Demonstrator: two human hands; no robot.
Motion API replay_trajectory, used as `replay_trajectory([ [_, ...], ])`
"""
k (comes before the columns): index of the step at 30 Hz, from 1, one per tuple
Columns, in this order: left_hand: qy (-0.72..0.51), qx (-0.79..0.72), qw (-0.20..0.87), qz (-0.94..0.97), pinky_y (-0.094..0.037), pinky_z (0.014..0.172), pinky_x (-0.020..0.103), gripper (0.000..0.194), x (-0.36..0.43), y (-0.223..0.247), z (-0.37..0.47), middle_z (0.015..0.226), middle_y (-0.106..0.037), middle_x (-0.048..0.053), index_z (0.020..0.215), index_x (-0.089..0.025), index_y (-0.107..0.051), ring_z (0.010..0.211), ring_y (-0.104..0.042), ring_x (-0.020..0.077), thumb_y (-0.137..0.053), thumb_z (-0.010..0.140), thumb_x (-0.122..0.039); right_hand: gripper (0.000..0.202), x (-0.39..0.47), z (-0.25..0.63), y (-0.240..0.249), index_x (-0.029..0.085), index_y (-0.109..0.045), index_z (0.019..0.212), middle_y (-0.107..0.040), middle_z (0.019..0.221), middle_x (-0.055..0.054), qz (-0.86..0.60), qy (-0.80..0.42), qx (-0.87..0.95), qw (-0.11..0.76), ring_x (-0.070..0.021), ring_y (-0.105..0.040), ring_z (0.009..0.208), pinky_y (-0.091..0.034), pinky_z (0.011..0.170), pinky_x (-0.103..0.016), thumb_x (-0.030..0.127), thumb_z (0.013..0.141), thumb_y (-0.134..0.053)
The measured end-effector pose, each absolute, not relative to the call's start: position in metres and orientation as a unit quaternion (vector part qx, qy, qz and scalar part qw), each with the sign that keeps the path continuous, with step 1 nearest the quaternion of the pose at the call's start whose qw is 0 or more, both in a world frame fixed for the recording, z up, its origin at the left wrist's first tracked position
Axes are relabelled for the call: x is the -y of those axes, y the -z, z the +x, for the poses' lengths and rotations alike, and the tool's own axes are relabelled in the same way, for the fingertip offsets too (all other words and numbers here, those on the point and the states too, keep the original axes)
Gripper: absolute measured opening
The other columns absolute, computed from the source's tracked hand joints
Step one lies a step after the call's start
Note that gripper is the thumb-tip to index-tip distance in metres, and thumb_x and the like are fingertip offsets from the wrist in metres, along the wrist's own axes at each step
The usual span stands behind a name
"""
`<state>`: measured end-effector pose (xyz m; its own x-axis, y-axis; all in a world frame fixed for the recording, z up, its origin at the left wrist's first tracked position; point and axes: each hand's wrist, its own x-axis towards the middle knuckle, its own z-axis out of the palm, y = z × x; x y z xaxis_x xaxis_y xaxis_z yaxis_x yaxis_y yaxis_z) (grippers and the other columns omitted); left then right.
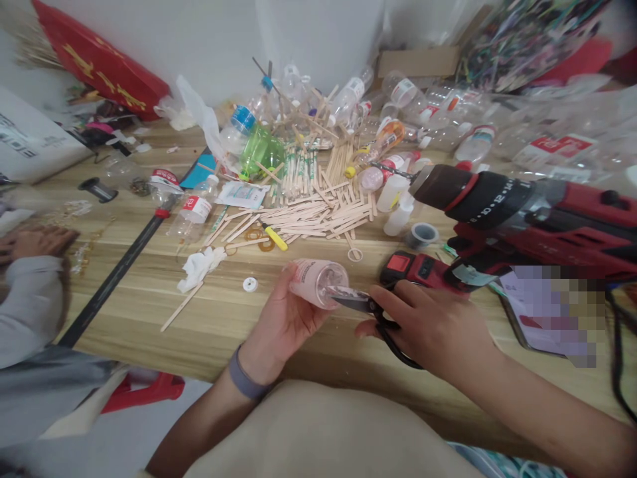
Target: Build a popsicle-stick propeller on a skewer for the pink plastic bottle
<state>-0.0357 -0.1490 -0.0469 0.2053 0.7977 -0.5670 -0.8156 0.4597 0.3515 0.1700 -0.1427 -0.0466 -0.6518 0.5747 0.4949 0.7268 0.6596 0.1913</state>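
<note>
My left hand (291, 315) is wrapped round a cut pink-tinted plastic bottle (311, 280), tilted with its round opening toward the right. In my right hand (430, 318) is a pair of black-handled scissors (355, 300), fingers in the loops. The blades reach the rim of the bottle's opening; their tips lie at or just inside it, and I cannot tell whether they are cutting. Just behind my right hand stands a red and black power drill (522, 212), its bit pointing left. A small white round cap (249, 284) lies to the left of the bottle.
Wooden sticks (318, 216) and a yellow-handled tool (275, 238) lie behind my hands, with several plastic bottles (398, 93) further back. A phone (537, 312) is at the right. Another person's hand (42, 242) rests at the left, near a long black rod (117, 279).
</note>
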Motion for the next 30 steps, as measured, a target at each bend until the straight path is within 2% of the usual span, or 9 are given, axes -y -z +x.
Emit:
replay_trajectory([
  [6, -0.506, -0.355, 0.786, -0.013, -0.058, 0.059, 0.027, 0.038, 0.150, 0.051, -0.036, 0.086, -0.072, 0.008, 0.095, -0.013, -0.065, 0.069, -0.069, 0.0164, -0.035, 0.100, -0.036, 0.055, 0.142, 0.170, 0.047, 0.020, -0.070, 0.084, -0.054, 0.057, -0.002, -0.359, 0.191, 0.892, 0.199, -0.0137, -0.043, 0.044, -0.017, 0.050, -0.030, 0.059, 0.096, -0.033],
  [12, -0.494, -0.341, 0.799, -0.017, -0.059, 0.062, 0.026, 0.045, 0.152, 0.050, -0.033, 0.084, -0.073, 0.008, 0.095, -0.011, -0.066, 0.071, -0.070, 0.0154, -0.030, 0.101, -0.039, 0.038, 0.140, 0.171, 0.045, 0.018, -0.068, 0.085, -0.053, 0.057, -0.001, -0.344, 0.242, 0.885, 0.199, -0.0122, -0.041, 0.047, -0.015, 0.051, -0.030, 0.039, 0.098, -0.039],
  [15, -0.486, -0.324, 0.812, -0.019, -0.060, 0.063, 0.025, 0.042, 0.153, 0.050, -0.032, 0.083, -0.073, 0.008, 0.094, -0.011, -0.066, 0.070, -0.070, 0.0145, -0.036, 0.100, -0.040, 0.034, 0.140, 0.171, 0.041, 0.018, -0.067, 0.082, -0.051, 0.055, 0.000, -0.333, 0.261, 0.884, 0.199, -0.0123, -0.040, 0.048, -0.017, 0.053, -0.030, 0.033, 0.098, -0.042],
  [22, -0.470, -0.321, 0.821, -0.033, -0.060, 0.063, 0.024, 0.045, 0.157, 0.049, -0.031, 0.085, -0.073, 0.009, 0.093, -0.011, -0.066, 0.070, -0.070, 0.0142, -0.036, 0.099, -0.044, 0.035, 0.136, 0.177, 0.034, 0.017, -0.070, 0.088, -0.052, 0.056, 0.000, -0.305, 0.294, 0.884, 0.196, -0.0133, -0.040, 0.050, -0.023, 0.055, -0.029, 0.040, 0.098, -0.044],
  [30, -0.475, -0.321, 0.818, -0.043, -0.060, 0.061, 0.022, 0.047, 0.157, 0.045, -0.029, 0.084, -0.071, 0.009, 0.102, -0.009, -0.061, 0.067, -0.070, 0.0140, -0.032, 0.100, -0.045, 0.030, 0.130, 0.178, 0.029, 0.018, -0.067, 0.082, -0.052, 0.054, 0.000, -0.284, 0.284, 0.894, 0.199, -0.0151, -0.042, 0.050, -0.024, 0.056, -0.030, 0.034, 0.097, -0.046],
])
